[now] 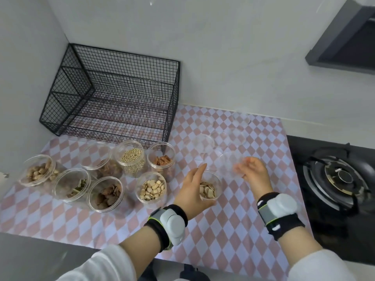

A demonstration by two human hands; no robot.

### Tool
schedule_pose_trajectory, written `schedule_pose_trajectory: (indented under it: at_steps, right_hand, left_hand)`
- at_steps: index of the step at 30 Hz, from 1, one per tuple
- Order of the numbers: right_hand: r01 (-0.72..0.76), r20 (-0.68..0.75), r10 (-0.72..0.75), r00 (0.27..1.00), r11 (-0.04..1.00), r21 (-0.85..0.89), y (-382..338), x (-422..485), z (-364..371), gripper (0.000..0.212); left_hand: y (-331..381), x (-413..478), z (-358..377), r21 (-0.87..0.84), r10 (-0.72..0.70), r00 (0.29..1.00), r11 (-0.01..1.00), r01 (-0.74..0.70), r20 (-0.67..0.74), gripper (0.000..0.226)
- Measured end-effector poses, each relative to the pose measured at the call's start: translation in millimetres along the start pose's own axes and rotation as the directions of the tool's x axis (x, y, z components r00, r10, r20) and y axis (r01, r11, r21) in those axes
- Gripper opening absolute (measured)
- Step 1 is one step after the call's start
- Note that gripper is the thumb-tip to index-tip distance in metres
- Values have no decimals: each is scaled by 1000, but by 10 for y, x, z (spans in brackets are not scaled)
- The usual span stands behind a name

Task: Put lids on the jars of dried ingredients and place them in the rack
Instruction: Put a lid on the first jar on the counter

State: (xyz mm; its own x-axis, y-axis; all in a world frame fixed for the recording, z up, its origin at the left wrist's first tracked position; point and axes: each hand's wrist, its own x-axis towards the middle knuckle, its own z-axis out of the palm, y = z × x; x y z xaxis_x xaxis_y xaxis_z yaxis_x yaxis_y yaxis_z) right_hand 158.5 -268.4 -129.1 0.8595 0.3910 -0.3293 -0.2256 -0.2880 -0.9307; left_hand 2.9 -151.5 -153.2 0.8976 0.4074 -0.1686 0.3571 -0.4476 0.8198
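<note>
Several open clear jars of dried ingredients stand on the checked cloth, among them a jar of pale beans (132, 159) and a jar of round slices (151, 188). My left hand (192, 191) grips a jar of pale slices (210, 189) from its left side, with the thumb under its near rim. Just right of that jar, my right hand (253, 172) is blurred and pinches a clear lid (230, 162) at its edge. More clear lids (204, 142) lie on the cloth behind. The black wire rack (113, 94) stands empty in the back left corner.
A black gas stove (336, 177) lies right of the cloth, close to my right wrist. A range hood (349, 41) hangs at the upper right. White walls close off the back and left. The counter's grey front edge (40, 252) runs along the bottom left.
</note>
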Motion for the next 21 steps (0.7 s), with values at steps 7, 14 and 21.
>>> schedule_pose_trajectory:
  at_steps: [7, 14, 21]
  right_hand:
    - [-335, 325, 309, 894, 942, 25, -114, -99, 145, 22]
    - [-133, 185, 198, 963, 940, -315, 16, -168, 420, 29]
    - [444, 584, -59, 810, 712, -544, -63, -272, 418, 74]
  left_hand:
    - [-202, 8, 68, -192, -146, 987, 969, 157, 69, 106]
    - [-258, 6, 72, -282, -156, 986, 945, 165, 53, 88]
    - [-297, 11, 63, -298, -117, 992, 946, 127, 51, 90]
